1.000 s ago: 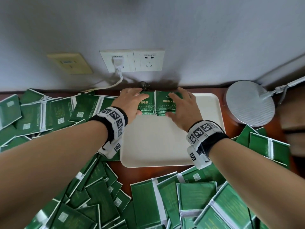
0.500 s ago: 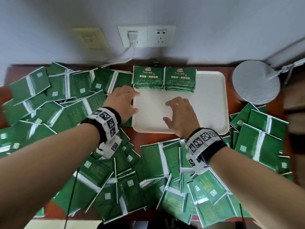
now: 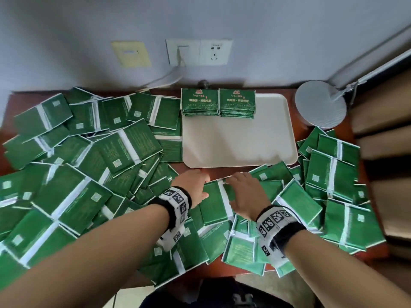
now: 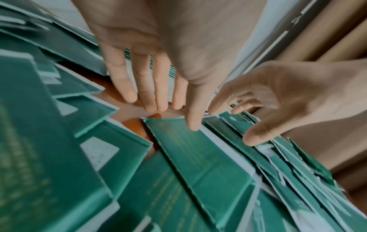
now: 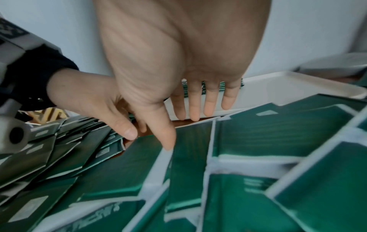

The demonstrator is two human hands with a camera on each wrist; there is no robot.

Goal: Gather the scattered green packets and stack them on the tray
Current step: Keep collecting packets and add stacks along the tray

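Two packet stacks [image 3: 218, 102] on tray [image 3: 240, 138], print unreadable, left hand [image 3: 193, 187] and right hand [image 3: 245, 192] spread, empty

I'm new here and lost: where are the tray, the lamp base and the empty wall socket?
tray [image 3: 240, 141], head view, bare middle.
lamp base [image 3: 320, 105], head view, top of the disc.
empty wall socket [image 3: 215, 52], head view, its face.

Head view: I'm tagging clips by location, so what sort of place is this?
Probably a desk in a home or office room: a wooden table pushed against a painted wall, wall sockets above it, a desk-lamp base alongside.
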